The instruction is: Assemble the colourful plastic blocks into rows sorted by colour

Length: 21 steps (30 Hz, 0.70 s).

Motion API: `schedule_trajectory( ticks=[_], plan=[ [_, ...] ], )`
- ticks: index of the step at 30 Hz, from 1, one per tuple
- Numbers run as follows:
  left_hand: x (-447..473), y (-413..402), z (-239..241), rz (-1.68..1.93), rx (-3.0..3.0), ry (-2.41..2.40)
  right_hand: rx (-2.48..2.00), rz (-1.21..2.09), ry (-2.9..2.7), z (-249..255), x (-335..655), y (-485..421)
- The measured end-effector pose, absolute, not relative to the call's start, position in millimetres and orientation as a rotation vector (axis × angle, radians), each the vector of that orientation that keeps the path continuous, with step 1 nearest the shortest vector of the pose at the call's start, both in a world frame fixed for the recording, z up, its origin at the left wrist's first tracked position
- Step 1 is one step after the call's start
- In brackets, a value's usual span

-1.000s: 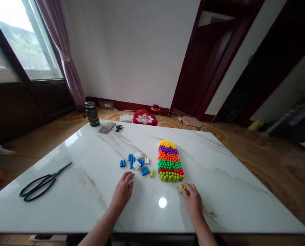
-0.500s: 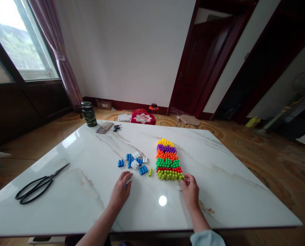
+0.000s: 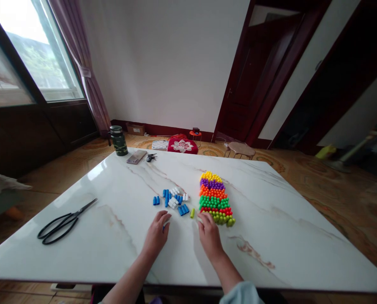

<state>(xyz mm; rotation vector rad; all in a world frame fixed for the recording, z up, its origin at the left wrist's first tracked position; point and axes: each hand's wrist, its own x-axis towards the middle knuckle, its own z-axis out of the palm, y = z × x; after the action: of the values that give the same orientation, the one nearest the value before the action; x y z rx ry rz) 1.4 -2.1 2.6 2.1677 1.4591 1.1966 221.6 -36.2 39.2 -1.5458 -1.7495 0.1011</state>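
A block of upright pegs (image 3: pixel 215 197) stands on the white marble table (image 3: pixel 286 236), in bands of yellow, purple, orange, green, red and lime. Left of it lie several loose blue and white pegs (image 3: pixel 173 201) and one lime peg (image 3: pixel 192 213). My right hand (image 3: pixel 209 236) rests at the block's near left corner, fingers curled close to the lime peg. My left hand (image 3: pixel 157 234) lies on the table below the blue pegs, its fingers curled over a small blue piece that barely shows.
Black scissors (image 3: pixel 64 221) lie at the table's left. At the far left corner stand a dark camouflage jar (image 3: pixel 118 141), a phone (image 3: pixel 137 156) and keys (image 3: pixel 150 157). On the floor beyond are a red cushion (image 3: pixel 180 146) and a small stool (image 3: pixel 239 148).
My right hand moved left from the block's near right corner to its near left corner, beside the lime peg. The small lime piece at its fingers is no longer seen. My left hand stayed.
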Motion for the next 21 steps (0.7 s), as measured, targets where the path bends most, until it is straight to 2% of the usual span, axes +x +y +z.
schedule_trajectory(
  ticks=[4, 8, 17, 21],
  plan=[
    [0, -1, -1, 1.207, 2.172, 1.443, -2.105, 0.195, -1.870, 63, 176, -6],
    [-1, 0, -3, 1.209, 2.172, 1.440, -2.283, 0.211, -1.939, 75, 167, -2],
    [-1, 0, -1, 1.225, 2.166, 1.444, -1.709, 0.274, -1.788, 36, 194, -59],
    [0, 0, 1, 1.209, 2.180, 1.450, -1.622, 0.362, -1.655, 32, 211, -76]
  ],
)
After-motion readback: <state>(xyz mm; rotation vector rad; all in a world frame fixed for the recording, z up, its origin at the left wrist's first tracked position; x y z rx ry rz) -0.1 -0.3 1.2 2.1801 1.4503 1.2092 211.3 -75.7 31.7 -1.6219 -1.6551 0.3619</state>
